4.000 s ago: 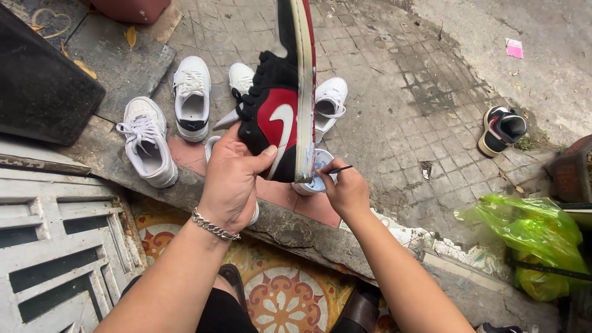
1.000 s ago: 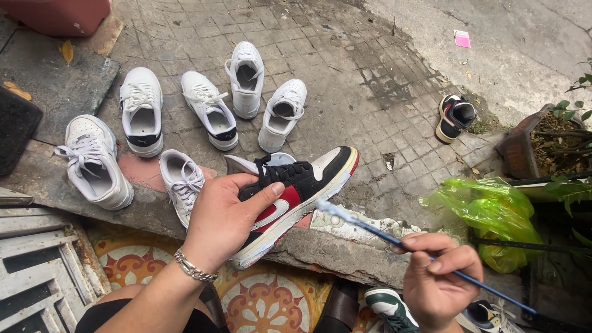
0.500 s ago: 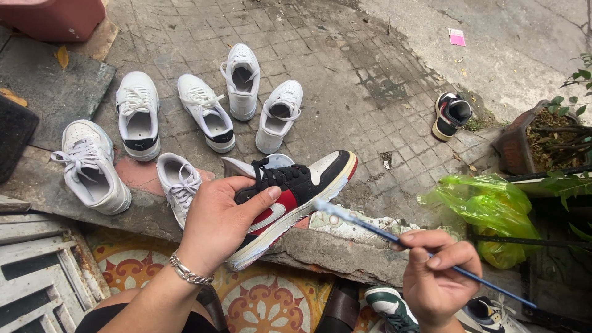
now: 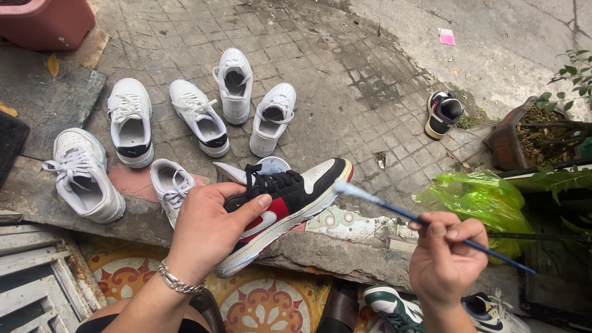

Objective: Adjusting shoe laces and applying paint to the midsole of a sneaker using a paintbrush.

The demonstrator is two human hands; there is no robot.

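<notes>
A black, red and white sneaker is clasped by the left hand, fingers wrapped around its heel and thumb pressed on the red side panel, and is held tilted above a worn stone step. A thin blue-handled brush is pinched between the thumb and fingers of the right hand, its white tip seemingly touching the toe edge of the sole. Several white sneakers are laid out on the paving beyond, and a green plastic bag is seen at the right.

Daylit grey paving, patterned tiles
</notes>
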